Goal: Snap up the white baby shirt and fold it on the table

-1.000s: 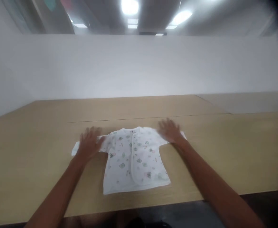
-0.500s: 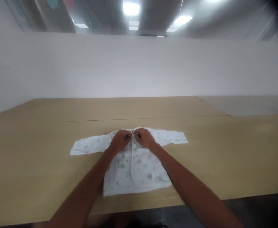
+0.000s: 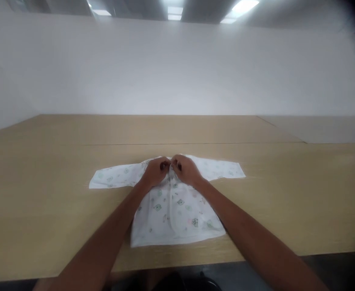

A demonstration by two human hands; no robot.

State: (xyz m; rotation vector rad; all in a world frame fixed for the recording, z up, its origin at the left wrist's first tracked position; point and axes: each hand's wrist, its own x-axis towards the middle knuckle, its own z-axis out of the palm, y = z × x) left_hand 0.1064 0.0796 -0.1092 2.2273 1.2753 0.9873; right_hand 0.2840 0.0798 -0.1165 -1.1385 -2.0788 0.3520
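Baby shirt point(image 3: 173, 212): white cotton, small green and pink print

Lies flat on the light wood table point(image 3: 44, 169), sleeves point(image 3: 112, 178) spread sideways. Left hand point(image 3: 155, 171) and right hand point(image 3: 186, 169) nearly touch at the neckline point(image 3: 170, 173), fingers point(image 3: 179, 165) of both clamped on the cloth there.

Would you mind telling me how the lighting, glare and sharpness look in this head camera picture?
In the head view, the ceiling lights blow out to white glare, the top-right corner falls into a dark vignette, and the printed baby shirt, left hand and right hand look reasonably sharp.
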